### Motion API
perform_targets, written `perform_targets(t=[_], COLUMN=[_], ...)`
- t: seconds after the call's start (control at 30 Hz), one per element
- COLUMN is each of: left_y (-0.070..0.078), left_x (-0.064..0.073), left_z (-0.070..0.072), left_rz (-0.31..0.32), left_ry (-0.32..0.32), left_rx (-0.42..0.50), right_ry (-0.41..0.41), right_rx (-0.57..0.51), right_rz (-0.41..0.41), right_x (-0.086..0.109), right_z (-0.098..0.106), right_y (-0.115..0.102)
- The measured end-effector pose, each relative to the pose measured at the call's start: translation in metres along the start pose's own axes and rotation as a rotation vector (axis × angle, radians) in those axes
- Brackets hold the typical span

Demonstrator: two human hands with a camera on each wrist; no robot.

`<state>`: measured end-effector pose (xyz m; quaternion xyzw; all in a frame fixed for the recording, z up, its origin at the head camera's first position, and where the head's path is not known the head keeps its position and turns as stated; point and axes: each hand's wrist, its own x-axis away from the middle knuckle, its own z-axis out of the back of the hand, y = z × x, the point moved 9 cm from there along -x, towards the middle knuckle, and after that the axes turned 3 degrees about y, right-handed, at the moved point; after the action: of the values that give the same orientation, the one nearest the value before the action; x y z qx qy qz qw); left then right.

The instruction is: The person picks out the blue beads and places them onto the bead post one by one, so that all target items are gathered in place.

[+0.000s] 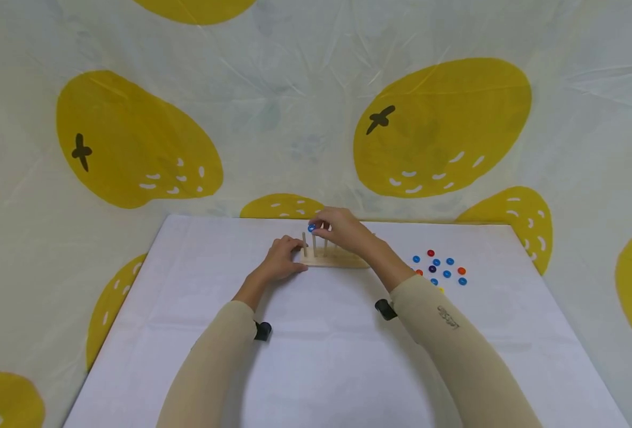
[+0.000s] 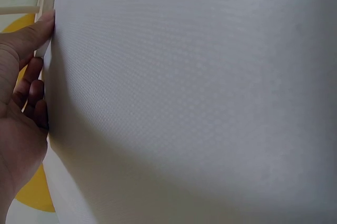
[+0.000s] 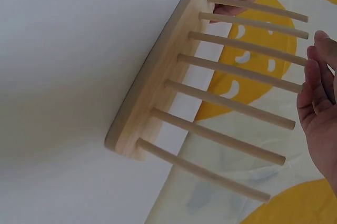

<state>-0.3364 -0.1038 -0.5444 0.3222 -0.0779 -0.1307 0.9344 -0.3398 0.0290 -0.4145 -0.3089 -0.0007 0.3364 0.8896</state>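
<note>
Right fingers [image 1: 325, 216] pinching one blue ring [image 1: 311, 228], left fingers [image 1: 290, 242] gripping one base [image 3: 146, 95], seven pegs [image 3: 237, 72]

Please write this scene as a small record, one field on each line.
left hand: grips left end of wooden rack
right hand: pinches blue ring near tops of pegs
pegs: seven visible, all bare
loose rings: on white table, right of rack; blue, red, orange, yellow, dark purple
backdrop: pale, with yellow shapes
</note>
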Motion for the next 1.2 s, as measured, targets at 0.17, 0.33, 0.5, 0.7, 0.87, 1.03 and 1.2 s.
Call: perform_targets(t=[0.17,0.33,0.5,0.7,0.87,1.03,1.2], left_y=[-0.002,-0.003,-0.003,-0.005,-0.008,-0.007,-0.005], left_x=[-0.001,-0.002,-0.002,-0.001,0.003,0.001,-0.002], left_z=[-0.001,-0.003,-0.003,-0.004,-0.006,-0.005,-0.004], left_rz=[0.012,0.004,-0.007,-0.008,0.015,0.01,0.007], left_ry=[-0.004,-0.007,-0.004,-0.009,-0.012,-0.004,-0.003], left_rx=[0.002,-0.001,-0.003,-0.011,-0.001,0.011,-0.001], right_ry=[-0.023,-0.058,-0.068,-0.078,-0.089,-0.077,-0.061], right_rx=[0.004,0.014,0.022,0.039,0.061,0.058,0.064], right_rz=[0.002,-0.002,0.012,0.036,0.013,-0.003,0.002], right_x=[-0.006,-0.009,-0.01,-0.01,-0.008,-0.008,-0.009], right_z=[-0.007,-0.014,-0.018,-0.024,-0.029,-0.027,-0.025], right_y=[-0.006,-0.009,-0.009,-0.01,-0.008,-0.007,-0.004])
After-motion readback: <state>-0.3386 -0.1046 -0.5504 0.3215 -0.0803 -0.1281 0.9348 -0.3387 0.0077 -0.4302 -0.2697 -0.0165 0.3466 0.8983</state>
